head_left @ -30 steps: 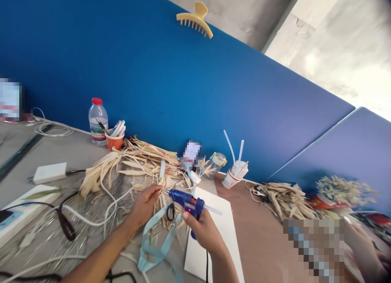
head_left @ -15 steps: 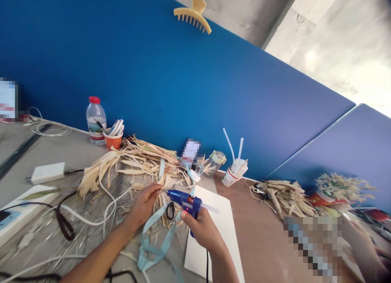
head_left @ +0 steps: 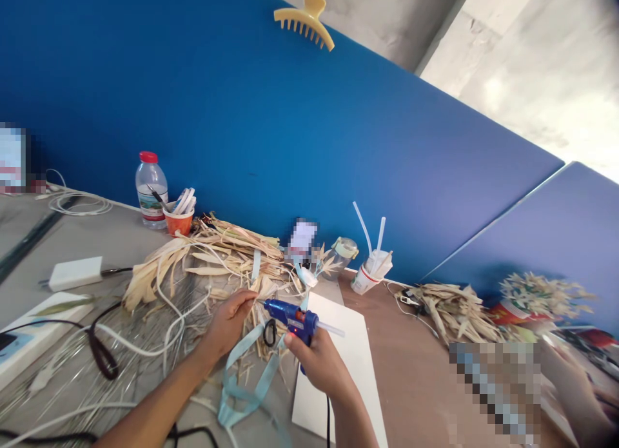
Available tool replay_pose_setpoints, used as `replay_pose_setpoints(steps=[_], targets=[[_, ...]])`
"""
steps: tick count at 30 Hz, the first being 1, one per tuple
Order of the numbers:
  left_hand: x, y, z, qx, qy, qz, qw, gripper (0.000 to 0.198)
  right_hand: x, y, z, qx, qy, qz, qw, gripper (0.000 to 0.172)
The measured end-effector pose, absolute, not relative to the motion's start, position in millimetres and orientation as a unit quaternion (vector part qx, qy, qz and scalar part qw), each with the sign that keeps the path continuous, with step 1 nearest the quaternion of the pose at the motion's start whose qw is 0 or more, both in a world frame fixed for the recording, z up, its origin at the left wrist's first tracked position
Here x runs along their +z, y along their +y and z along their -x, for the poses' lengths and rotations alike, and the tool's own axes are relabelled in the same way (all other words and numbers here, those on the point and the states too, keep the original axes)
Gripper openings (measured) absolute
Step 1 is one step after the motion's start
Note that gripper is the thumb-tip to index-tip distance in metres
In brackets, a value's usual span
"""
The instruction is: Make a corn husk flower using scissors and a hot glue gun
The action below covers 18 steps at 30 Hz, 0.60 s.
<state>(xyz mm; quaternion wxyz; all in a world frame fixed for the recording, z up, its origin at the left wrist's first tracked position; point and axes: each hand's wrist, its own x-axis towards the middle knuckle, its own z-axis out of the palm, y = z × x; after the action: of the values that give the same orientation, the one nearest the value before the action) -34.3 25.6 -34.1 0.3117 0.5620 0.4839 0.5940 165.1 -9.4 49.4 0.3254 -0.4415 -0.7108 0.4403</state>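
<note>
My right hand (head_left: 322, 361) is wrapped round the handle of a blue hot glue gun (head_left: 290, 316), with a clear glue stick (head_left: 330, 329) jutting from its back. A small red light glows on its side. The nozzle points left, at the fingertips of my left hand (head_left: 233, 319). Those fingers are pinched together, and what they hold is too small or hidden to name. Light blue ribbon (head_left: 249, 396) loops over the table below the gun. Behind my hands lies a heap of dried corn husks (head_left: 236, 242).
A white board (head_left: 338, 383) lies under my right forearm. Cables, thin wires (head_left: 130, 377) and a power strip (head_left: 43, 332) cover the left side. Along the blue partition stand a bottle (head_left: 152, 196), an orange cup (head_left: 178, 222) and a cup with straws (head_left: 367, 277). Another person's arm (head_left: 575, 390) is at right.
</note>
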Motion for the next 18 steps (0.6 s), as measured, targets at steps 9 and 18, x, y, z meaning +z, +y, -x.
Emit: replay_pose_setpoints(steps=[9, 18], targets=[[-34.5, 24.9, 34.2, 0.594, 0.482, -0.556, 0.327, 0.021, 48.9, -10.7, -164.4, 0.443, -0.694, 0.462, 0.329, 0.035], [-39.2, 29.4, 33.1, 0.613, 0.493, -0.485, 0.383, 0.023, 54.6, -10.0, -167.9, 0.473, -0.643, 0.457, 0.391, 0.039]])
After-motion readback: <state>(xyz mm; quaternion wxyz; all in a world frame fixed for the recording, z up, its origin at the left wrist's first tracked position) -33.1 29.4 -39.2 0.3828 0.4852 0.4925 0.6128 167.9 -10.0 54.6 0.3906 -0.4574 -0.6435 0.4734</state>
